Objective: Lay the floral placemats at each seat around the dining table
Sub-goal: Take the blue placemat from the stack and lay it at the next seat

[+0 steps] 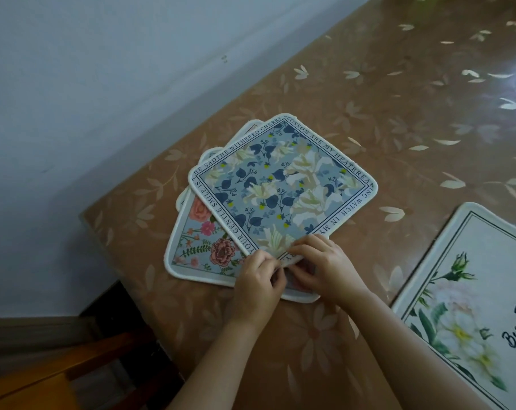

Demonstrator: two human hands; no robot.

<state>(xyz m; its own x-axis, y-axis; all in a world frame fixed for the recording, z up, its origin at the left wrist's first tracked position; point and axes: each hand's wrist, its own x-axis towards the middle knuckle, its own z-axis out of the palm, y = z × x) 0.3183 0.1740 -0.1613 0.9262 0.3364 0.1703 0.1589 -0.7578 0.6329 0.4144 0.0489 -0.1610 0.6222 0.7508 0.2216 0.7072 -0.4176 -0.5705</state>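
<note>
Your left hand [258,279] and right hand [325,266] pinching the near corner of the blue mat [283,184], set diamond-wise atop a fanned stack, far corner toward the wall [103,84], rose mat [200,247] beneath, white mat [469,297] lying apart at right, table [398,113] corner.

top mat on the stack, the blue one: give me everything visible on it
The blue placemat is roughly square with rounded corners, a pale stitched edge and a white border of dark printed lettering around blue leaves and cream flowers. It looks like thin, flexible fabric. It lies skewed on top of the stack, over the pink-flowered placemat. Its near corner is pinched and lifted by the left hand and right hand.
</note>
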